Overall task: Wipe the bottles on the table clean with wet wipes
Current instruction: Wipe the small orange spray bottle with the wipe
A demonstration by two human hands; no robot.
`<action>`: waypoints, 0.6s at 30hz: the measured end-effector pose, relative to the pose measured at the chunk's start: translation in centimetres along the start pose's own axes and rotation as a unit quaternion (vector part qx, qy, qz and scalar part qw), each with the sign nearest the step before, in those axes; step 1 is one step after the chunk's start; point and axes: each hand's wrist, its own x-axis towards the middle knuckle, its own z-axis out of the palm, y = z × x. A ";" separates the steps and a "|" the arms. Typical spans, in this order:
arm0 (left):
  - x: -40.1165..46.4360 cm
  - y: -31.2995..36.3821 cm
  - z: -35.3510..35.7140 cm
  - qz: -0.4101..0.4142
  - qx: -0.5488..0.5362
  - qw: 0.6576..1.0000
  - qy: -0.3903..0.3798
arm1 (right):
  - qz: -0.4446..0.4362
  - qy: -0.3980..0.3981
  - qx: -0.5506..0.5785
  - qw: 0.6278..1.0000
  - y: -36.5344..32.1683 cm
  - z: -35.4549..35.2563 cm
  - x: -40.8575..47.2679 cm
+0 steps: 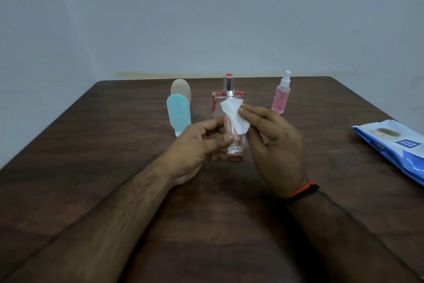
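Left hand (202,143): grip closed around a slim clear pink bottle (234,143), held upright above the table (114,145).
Right hand (273,145): fingers pinch a white wet wipe (234,117) against the bottle's upper part.
Behind: blue tube (178,117), beige tube (180,89), square perfume bottle (216,104), pink spray bottle (281,99).
Far right: blue wipes pack (394,145).

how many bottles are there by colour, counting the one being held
Pink or red: 3, the slim bottle in the left hand, the square perfume bottle behind it, the spray bottle
Blue: 1, the blue bottle
Beige: 1, the beige bottle behind the blue one
Total: 5
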 end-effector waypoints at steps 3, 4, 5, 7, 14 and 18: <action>0.0 0.0 0.1 -0.006 0.009 1.000 -0.001 | -0.005 -0.005 -0.001 1.000 0.1 -0.2 0.0; 0.1 0.0 -0.1 0.000 -0.007 1.000 0.002 | -0.012 -0.019 -0.003 1.000 0.0 -0.3 -0.2; 0.2 0.0 -0.3 0.008 -0.025 1.000 0.007 | -0.019 -0.035 -0.002 0.999 -0.2 -0.4 -0.3; 0.4 0.2 -0.8 0.026 -0.053 0.998 0.022 | -0.030 -0.059 0.014 0.998 -0.5 -0.3 -0.6; 0.0 0.2 -0.4 0.011 -0.055 0.998 -0.007 | -0.016 -0.016 0.009 1.000 -0.5 -0.2 -0.4; 0.0 0.1 -0.1 -0.019 -0.018 0.999 -0.033 | -0.006 0.005 0.009 1.000 -0.2 -0.4 -0.2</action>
